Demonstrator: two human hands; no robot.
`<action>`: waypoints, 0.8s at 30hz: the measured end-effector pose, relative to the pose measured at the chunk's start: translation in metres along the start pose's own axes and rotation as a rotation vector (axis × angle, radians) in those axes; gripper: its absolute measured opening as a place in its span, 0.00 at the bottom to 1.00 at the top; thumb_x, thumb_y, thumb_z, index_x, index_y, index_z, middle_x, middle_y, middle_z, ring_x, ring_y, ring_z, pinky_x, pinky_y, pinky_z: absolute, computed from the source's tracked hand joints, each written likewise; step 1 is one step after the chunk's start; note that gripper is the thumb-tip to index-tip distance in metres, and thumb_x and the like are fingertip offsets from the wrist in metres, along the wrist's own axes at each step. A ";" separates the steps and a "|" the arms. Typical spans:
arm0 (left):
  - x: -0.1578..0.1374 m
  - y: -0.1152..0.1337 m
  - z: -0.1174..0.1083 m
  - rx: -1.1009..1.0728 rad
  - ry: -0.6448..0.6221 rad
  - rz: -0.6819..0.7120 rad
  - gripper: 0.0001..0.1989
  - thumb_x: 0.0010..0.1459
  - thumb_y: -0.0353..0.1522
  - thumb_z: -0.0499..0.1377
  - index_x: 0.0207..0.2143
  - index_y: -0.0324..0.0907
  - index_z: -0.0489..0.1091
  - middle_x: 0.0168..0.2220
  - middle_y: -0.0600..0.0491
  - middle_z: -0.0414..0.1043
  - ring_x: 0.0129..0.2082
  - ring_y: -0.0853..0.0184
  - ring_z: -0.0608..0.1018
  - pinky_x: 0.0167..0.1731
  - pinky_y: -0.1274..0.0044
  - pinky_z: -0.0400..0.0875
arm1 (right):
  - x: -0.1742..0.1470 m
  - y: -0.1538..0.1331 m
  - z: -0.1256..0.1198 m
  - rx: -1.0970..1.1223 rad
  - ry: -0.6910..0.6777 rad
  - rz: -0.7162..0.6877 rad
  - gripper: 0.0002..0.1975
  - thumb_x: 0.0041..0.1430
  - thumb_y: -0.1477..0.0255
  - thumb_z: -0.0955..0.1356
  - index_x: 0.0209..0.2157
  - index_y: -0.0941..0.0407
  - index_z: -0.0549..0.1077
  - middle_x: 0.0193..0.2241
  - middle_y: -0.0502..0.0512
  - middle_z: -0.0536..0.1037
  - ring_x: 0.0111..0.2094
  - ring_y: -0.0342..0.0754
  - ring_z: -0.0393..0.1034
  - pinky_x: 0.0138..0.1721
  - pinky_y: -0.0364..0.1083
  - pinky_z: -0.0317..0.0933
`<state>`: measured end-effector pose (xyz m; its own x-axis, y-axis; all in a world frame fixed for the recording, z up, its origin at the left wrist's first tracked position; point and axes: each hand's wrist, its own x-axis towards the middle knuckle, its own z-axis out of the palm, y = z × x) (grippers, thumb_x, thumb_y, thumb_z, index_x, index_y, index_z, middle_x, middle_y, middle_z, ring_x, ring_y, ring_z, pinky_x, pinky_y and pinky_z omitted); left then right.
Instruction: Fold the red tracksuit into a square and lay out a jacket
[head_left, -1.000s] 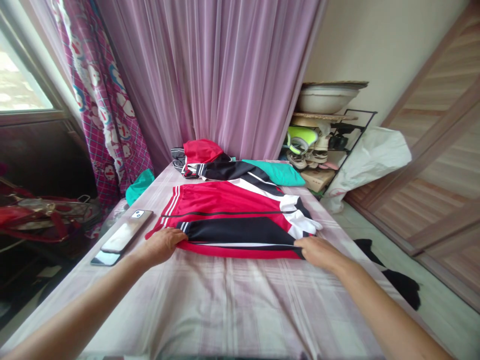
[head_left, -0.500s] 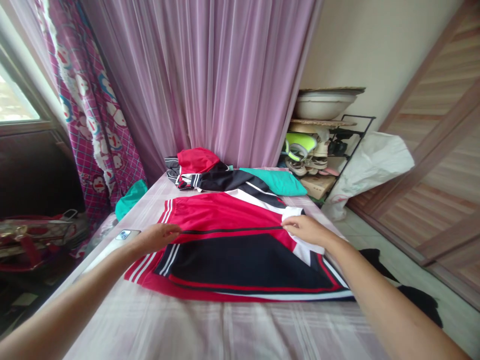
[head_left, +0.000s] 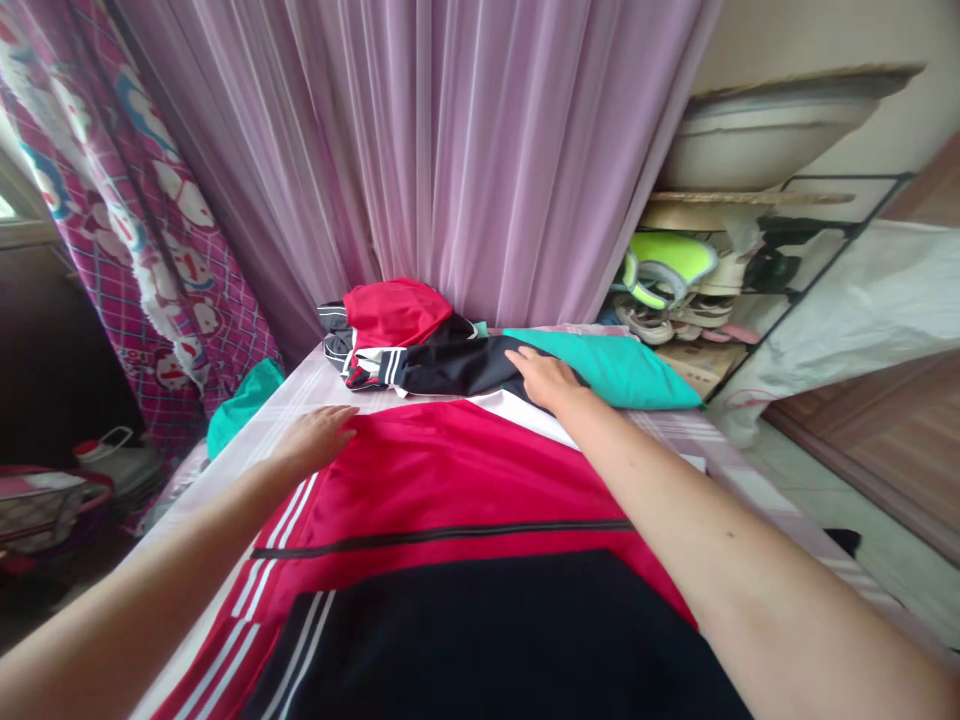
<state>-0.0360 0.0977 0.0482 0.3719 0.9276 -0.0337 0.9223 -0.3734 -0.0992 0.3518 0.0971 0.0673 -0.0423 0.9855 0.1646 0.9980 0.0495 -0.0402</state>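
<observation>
1. Fingers of the left hand (head_left: pixel 315 438) lie flat and slightly spread, palm down on the far left edge of the red track jacket (head_left: pixel 465 480), gripping nothing; fingers of the right hand (head_left: pixel 544 378) also lie extended and a little apart, resting on the black sleeve (head_left: pixel 457 365) that runs off the jacket's far end, with no visible pinch.

2. Head view, against half a second ago: both hands have left the jacket's middle seam and reached further away, the left to the far hem, the right to the sleeve; the camera has leaned in, so the jacket now fills the near foreground; I judge the near fold finished and the far part now in hand.

3. Jacket lies spread on the pale checked bed (head_left: pixel 720 440), its black panel nearest the viewer, the red body under and between both forearms; the sleeve is directly under the right fingertips.

4. Just beyond the right hand lies a folded teal garment (head_left: pixel 622 368); a red-and-black clothing heap (head_left: pixel 390 315) sits before the lilac curtain (head_left: pixel 465 150); a shoe rack (head_left: pixel 720 290) stands right.
</observation>
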 end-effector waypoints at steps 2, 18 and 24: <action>0.011 -0.006 0.007 0.016 -0.083 -0.012 0.30 0.61 0.40 0.46 0.62 0.38 0.61 0.60 0.43 0.68 0.59 0.55 0.71 0.57 0.67 0.63 | 0.013 0.005 0.006 0.007 -0.031 0.106 0.24 0.61 0.77 0.62 0.58 0.53 0.70 0.58 0.62 0.71 0.53 0.57 0.70 0.52 0.51 0.62; -0.023 -0.016 -0.023 -0.140 0.085 0.149 0.13 0.53 0.35 0.51 0.36 0.45 0.72 0.36 0.51 0.76 0.36 0.62 0.77 0.38 0.75 0.68 | -0.103 0.061 -0.105 1.199 0.132 0.268 0.11 0.48 0.64 0.70 0.24 0.55 0.67 0.16 0.45 0.64 0.16 0.39 0.57 0.15 0.38 0.46; -0.091 -0.008 -0.012 -0.139 0.114 0.333 0.11 0.50 0.26 0.49 0.30 0.45 0.70 0.33 0.50 0.75 0.36 0.62 0.76 0.39 0.72 0.67 | -0.225 0.090 -0.083 1.090 -0.361 0.239 0.21 0.45 0.51 0.71 0.26 0.57 0.73 0.21 0.50 0.73 0.18 0.40 0.61 0.16 0.40 0.50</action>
<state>-0.0757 0.0163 0.0638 0.6556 0.7519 0.0702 0.7517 -0.6586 0.0348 0.4555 -0.1333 0.1089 -0.0450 0.9688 -0.2438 0.4205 -0.2030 -0.8843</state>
